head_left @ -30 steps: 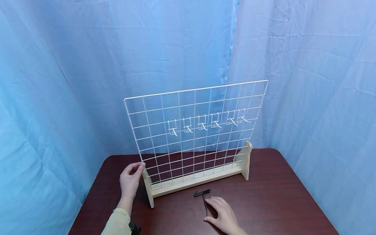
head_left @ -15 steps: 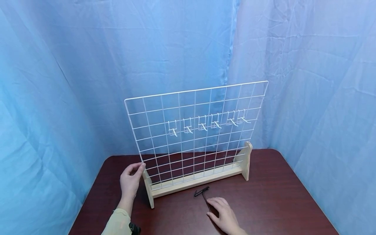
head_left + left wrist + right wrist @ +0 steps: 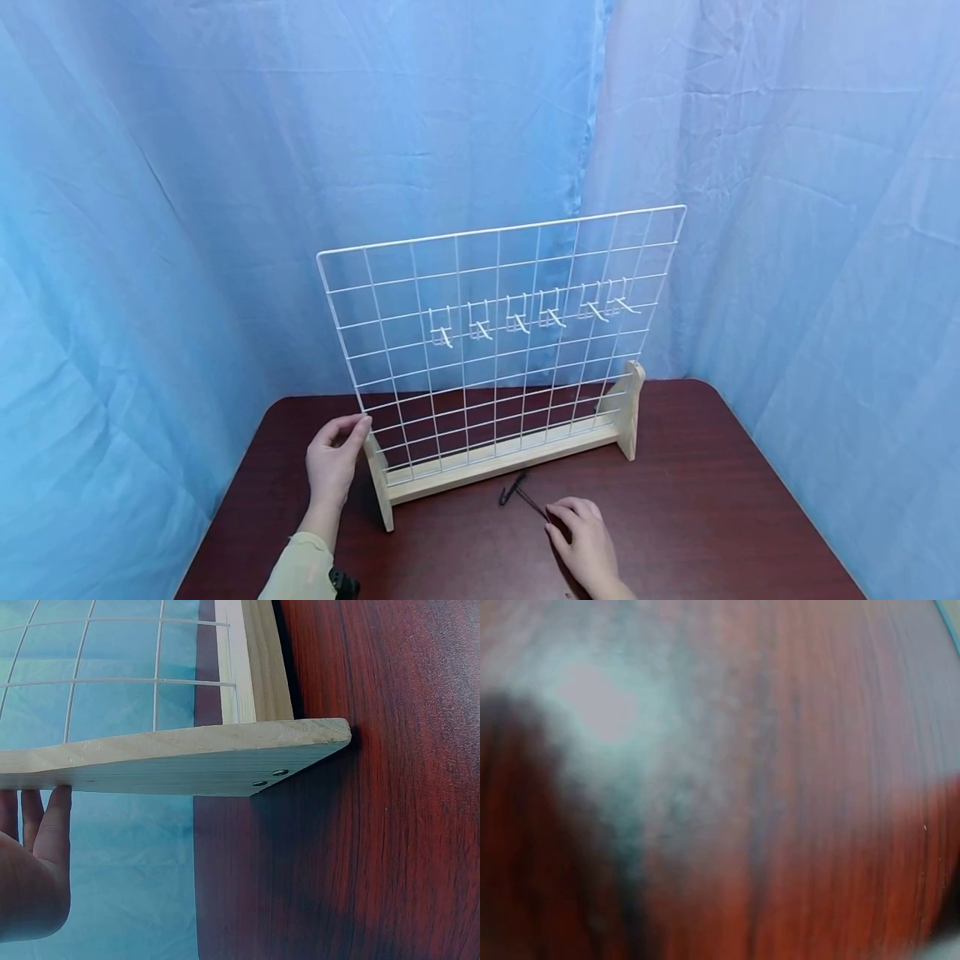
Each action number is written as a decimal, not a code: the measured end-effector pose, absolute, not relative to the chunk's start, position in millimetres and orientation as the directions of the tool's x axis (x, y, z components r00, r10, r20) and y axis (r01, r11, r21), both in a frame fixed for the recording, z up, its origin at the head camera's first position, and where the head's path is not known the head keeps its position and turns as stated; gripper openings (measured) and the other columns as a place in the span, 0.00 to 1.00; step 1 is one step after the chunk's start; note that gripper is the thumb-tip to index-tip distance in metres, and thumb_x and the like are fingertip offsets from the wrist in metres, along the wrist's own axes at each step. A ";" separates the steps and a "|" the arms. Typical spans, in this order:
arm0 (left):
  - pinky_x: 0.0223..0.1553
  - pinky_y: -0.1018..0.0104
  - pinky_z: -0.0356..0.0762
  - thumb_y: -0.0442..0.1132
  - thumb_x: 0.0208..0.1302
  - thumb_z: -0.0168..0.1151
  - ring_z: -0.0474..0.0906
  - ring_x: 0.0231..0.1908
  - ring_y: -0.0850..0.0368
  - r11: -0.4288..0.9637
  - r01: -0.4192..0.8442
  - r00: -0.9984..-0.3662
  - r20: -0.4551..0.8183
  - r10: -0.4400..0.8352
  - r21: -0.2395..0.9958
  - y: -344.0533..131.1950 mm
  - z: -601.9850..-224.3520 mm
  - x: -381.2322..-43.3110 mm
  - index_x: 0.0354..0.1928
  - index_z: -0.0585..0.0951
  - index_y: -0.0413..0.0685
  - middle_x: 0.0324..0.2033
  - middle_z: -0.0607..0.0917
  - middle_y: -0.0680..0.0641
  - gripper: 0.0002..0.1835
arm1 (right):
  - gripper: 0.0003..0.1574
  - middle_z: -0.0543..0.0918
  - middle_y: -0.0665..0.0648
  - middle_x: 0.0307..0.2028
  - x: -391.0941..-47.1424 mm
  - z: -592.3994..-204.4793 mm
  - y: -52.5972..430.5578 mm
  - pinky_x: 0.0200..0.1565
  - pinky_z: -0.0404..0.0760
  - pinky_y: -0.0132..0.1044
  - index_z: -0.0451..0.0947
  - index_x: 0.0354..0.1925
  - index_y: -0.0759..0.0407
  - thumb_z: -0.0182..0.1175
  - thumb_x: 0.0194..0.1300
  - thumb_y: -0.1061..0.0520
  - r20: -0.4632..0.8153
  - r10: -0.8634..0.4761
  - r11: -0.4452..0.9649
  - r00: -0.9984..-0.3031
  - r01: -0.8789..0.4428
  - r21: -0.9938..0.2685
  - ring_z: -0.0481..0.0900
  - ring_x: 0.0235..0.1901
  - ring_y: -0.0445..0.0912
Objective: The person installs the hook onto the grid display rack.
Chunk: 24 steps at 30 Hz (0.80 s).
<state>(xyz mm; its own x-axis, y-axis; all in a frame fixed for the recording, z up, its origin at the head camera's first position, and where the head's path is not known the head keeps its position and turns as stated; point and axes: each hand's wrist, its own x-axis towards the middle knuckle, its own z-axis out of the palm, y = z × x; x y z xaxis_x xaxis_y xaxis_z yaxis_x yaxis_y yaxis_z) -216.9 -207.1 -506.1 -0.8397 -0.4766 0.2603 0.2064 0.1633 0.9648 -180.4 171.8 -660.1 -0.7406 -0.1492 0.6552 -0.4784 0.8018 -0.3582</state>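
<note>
A white wire grid panel stands in a pale wooden base. In the head view my left hand pinches the rack at its left side, thumb and forefinger meeting at the top of the wooden upright. The left wrist view shows fingertips right at the edge of this side board. In front of the base my right hand pinches the end of a thin dark stem. It belongs to a small black T-shaped thing with a crossbar at its far end.
Several white wire hooks hang in a row on the grid. Dark red wood-grain tabletop lies around the base. Blue curtains close in the back and both sides. The right wrist view holds mostly blurred tabletop.
My right hand has moved a little to the right with the stem's end. The black T-shaped thing has turned, its crossbar now tilting more steeply. My left hand stays in place.
</note>
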 end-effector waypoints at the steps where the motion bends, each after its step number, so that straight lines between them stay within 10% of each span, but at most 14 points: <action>1: 0.25 0.75 0.74 0.42 0.60 0.73 0.75 0.30 0.62 0.157 0.201 -0.840 0.253 -0.480 0.967 -208.7 -510.3 -219.5 0.42 0.87 0.39 0.31 0.84 0.60 0.14 | 0.19 0.83 0.48 0.38 -180.9 -660.5 172.3 0.45 0.75 0.42 0.88 0.38 0.55 0.79 0.43 0.61 0.662 -0.140 0.803 -0.736 -0.476 -0.359 0.77 0.42 0.48; 24: 0.25 0.74 0.75 0.39 0.61 0.72 0.75 0.29 0.61 0.164 0.189 -0.842 0.246 -0.480 0.968 -206.5 -504.2 -216.7 0.42 0.87 0.38 0.30 0.83 0.60 0.12 | 0.11 0.86 0.50 0.31 -184.6 -648.7 170.4 0.40 0.76 0.43 0.86 0.31 0.54 0.75 0.48 0.66 0.700 0.029 0.846 -0.713 -0.356 -0.397 0.80 0.34 0.50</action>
